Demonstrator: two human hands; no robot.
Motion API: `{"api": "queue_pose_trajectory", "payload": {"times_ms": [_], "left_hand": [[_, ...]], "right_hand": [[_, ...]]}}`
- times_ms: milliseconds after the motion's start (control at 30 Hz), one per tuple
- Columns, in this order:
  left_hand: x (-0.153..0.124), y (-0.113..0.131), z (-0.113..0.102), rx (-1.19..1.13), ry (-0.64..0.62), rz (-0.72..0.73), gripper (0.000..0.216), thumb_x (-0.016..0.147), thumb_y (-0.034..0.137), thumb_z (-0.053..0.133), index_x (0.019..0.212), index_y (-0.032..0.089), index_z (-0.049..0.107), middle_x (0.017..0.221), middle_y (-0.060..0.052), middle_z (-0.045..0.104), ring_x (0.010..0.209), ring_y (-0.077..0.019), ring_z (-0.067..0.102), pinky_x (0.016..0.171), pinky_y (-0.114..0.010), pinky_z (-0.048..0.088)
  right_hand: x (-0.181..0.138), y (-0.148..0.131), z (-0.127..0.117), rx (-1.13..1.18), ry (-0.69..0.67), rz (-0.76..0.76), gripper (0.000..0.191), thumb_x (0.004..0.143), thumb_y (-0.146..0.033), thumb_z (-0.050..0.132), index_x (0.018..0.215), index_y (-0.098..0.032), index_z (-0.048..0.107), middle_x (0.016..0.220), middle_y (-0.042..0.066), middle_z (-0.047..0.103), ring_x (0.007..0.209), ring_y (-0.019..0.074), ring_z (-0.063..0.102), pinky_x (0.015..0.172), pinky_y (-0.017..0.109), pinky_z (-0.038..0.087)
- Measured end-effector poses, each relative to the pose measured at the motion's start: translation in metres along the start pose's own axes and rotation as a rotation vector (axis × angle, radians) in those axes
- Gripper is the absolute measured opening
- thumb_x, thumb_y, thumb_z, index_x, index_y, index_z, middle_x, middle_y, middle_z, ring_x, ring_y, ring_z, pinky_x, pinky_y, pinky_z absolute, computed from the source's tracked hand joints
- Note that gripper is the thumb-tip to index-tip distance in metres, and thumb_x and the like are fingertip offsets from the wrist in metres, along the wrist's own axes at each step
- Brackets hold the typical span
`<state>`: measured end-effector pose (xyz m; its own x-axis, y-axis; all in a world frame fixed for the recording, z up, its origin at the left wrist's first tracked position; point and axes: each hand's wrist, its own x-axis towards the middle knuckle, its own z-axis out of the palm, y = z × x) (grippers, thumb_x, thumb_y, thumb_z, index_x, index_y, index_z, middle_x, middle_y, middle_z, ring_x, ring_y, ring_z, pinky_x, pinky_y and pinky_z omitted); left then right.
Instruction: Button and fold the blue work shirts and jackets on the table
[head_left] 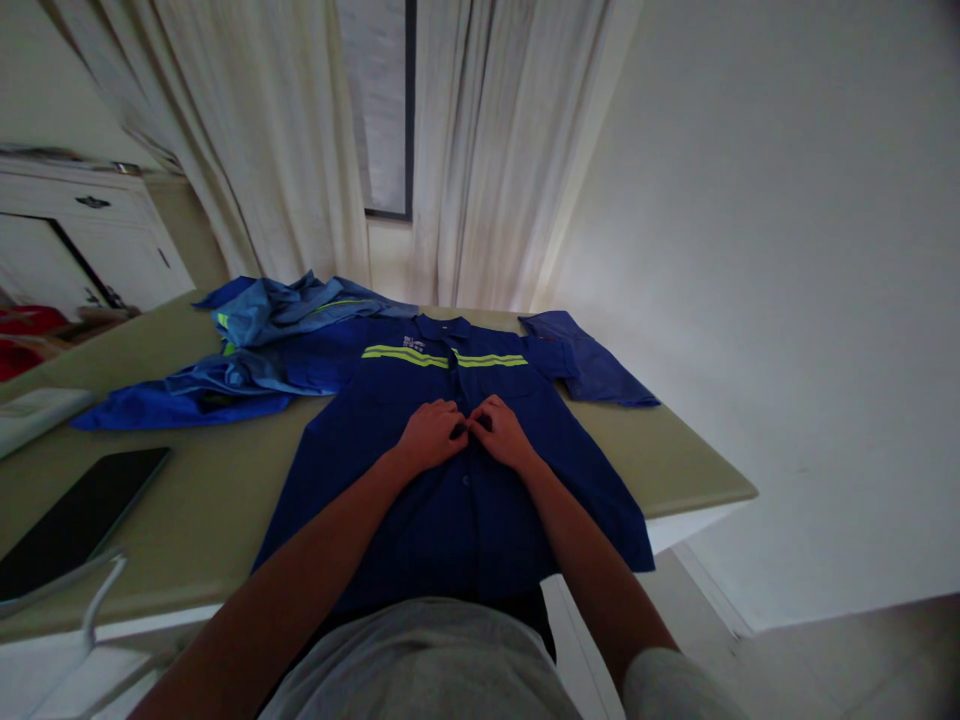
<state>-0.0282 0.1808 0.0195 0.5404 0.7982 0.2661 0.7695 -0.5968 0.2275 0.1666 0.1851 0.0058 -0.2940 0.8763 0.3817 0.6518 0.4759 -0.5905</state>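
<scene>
A dark blue work shirt (390, 500) with a yellow-green reflective stripe across the chest lies flat, front up, on a pale table (660, 460). My left hand (431, 433) and my right hand (501, 430) rest side by side on the shirt's front placket at mid-chest. The fingers of both are curled and pinched on the placket fabric where the two hands meet. What lies under the fingertips is too small to make out. The shirt's hem hangs over the near table edge against my body.
A heap of lighter blue garments (262, 350) lies at the back left of the table. A dark tablet (75, 520) and a white cable (101, 595) sit at the near left. Curtains (285, 150) hang behind, a white cabinet (82, 240) stands left, and a white wall (787, 250) rises right.
</scene>
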Motion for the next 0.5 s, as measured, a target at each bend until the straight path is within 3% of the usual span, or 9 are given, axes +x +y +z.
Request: {"api": "queue_pose_trajectory", "payload": {"times_ms": [100,200,367,500], "left_hand": [[-0.003,-0.005,0.007,-0.032,0.025,0.003,0.032,0.1,0.038,0.05,0.118,0.025,0.073,0.135,-0.01,0.065,0.128,-0.0295,0.056,0.111,-0.046,0.04],[0.001,-0.013,0.017,-0.056,-0.051,0.0,0.048,0.103,0.042,0.042,0.149,0.03,0.054,0.164,-0.006,0.044,0.152,-0.0304,0.035,0.124,-0.053,0.023],[0.032,-0.036,0.019,0.001,-0.2,-0.007,0.057,0.106,0.046,0.032,0.16,0.03,0.04,0.171,-0.006,0.03,0.158,-0.0311,0.026,0.126,-0.056,0.019],[0.047,-0.043,0.014,0.034,-0.1,0.011,0.055,0.108,0.046,0.027,0.154,0.025,0.048,0.164,-0.008,0.043,0.151,-0.0282,0.038,0.124,-0.048,0.028]], "right_hand": [[0.001,-0.001,-0.008,0.012,0.081,0.002,0.001,0.091,-0.019,0.068,0.09,-0.018,0.067,0.096,0.002,0.058,0.076,0.0135,0.054,0.077,0.029,0.046],[0.0,-0.012,-0.017,0.004,0.071,-0.038,0.001,0.093,-0.02,0.065,0.093,-0.019,0.066,0.097,0.002,0.058,0.072,0.0122,0.053,0.073,0.028,0.044],[-0.009,-0.037,-0.018,-0.191,-0.255,-0.089,0.021,0.089,-0.037,0.076,0.097,-0.021,0.064,0.099,0.003,0.06,0.082,0.016,0.057,0.075,0.028,0.042],[-0.018,-0.033,-0.012,-0.179,-0.236,-0.035,0.023,0.087,-0.03,0.076,0.103,-0.02,0.063,0.105,0.004,0.062,0.088,0.0174,0.059,0.079,0.029,0.043]]}}
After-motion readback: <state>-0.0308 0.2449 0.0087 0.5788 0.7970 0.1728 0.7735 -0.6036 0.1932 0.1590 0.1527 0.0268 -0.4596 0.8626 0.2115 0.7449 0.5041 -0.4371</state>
